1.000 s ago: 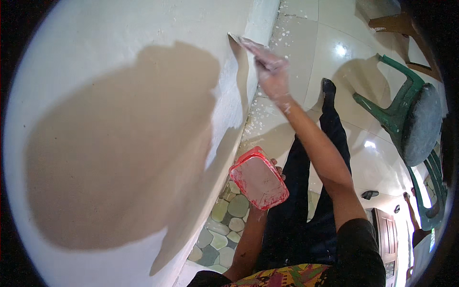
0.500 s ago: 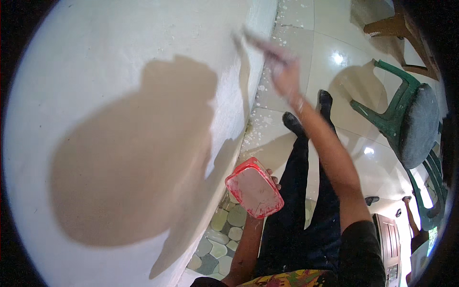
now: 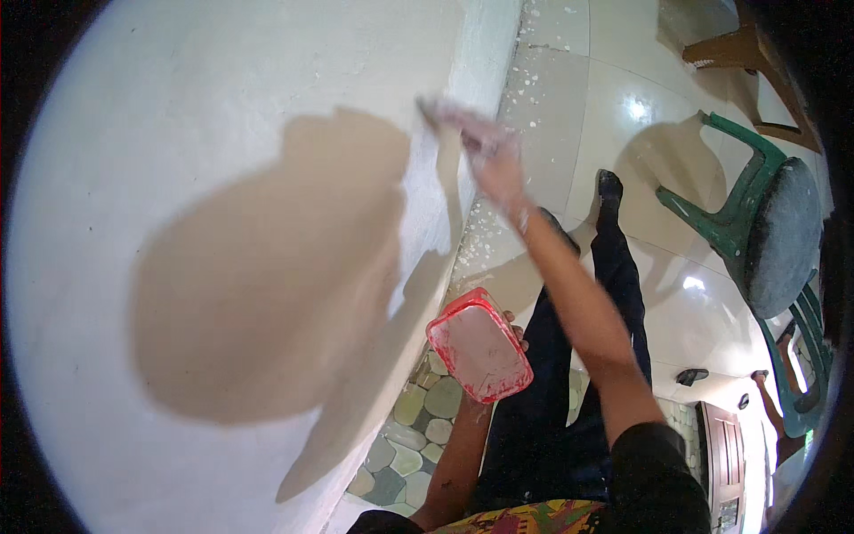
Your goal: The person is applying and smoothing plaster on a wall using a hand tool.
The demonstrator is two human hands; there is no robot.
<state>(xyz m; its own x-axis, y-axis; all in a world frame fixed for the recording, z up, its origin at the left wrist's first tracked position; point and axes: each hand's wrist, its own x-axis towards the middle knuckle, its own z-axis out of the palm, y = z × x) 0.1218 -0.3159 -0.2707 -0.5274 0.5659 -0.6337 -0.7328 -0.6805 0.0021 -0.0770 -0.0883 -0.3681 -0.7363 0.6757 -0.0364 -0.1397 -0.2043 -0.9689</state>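
Right hand: closed around a thin, flat, blade-like tool. Compared with half a second ago, this hand has travelled along the cream-white painted wall toward the wearer's body. Motion blur softens the tool's outline; contact between its tip and the wall cannot be confirmed. The change indicates, as a judgement, that the work is in mid-stroke.

Left hand: gripping the red rectangular plastic tub, with fingers curled over its right side; the palm is hidden. The tub has kept nearly the same position, in front of the dark trousers and close to the wall's lower edge.

Materials: the tub has rounded corners and a smeared rim. It contains pale pinkish-grey paste, smooth at the centre and streaked near the lower edge. The wall is matt, with faint irregularities. Alongside it, glossy beige floor tiles carry scattered white splashes. Below the tub, patterned flooring shows rounded grey, green and cream stone shapes.
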